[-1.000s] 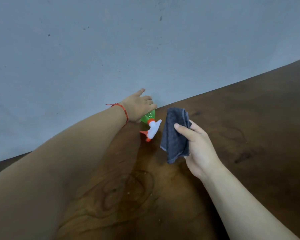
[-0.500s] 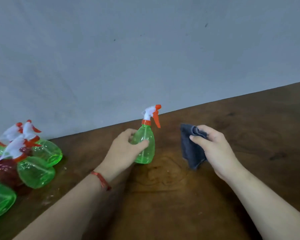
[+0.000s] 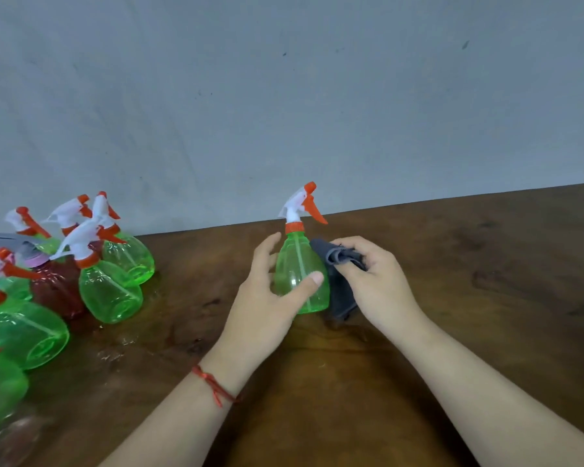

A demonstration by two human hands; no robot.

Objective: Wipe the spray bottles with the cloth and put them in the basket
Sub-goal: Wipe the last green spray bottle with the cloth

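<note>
A: Where is the bottle being cleaned?

B: The green spray bottle (image 3: 299, 274) stands upright over the middle of the wooden table (image 3: 469, 298), near the grey wall (image 3: 284, 96). The left hand (image 3: 267, 298) grips its body, thumb across the front. Its white and orange trigger head points right.

A: And the other hand?

B: The right hand (image 3: 375, 281) is closed around a bunched dark grey cloth (image 3: 338, 264), which is pressed against the bottle's right side.

A: Anything else on the table?

B: A cluster of spray bottles (image 3: 108, 284) sits at the left edge, mostly green, one dark red (image 3: 56, 291). A red string (image 3: 213, 385) circles the left wrist.
</note>
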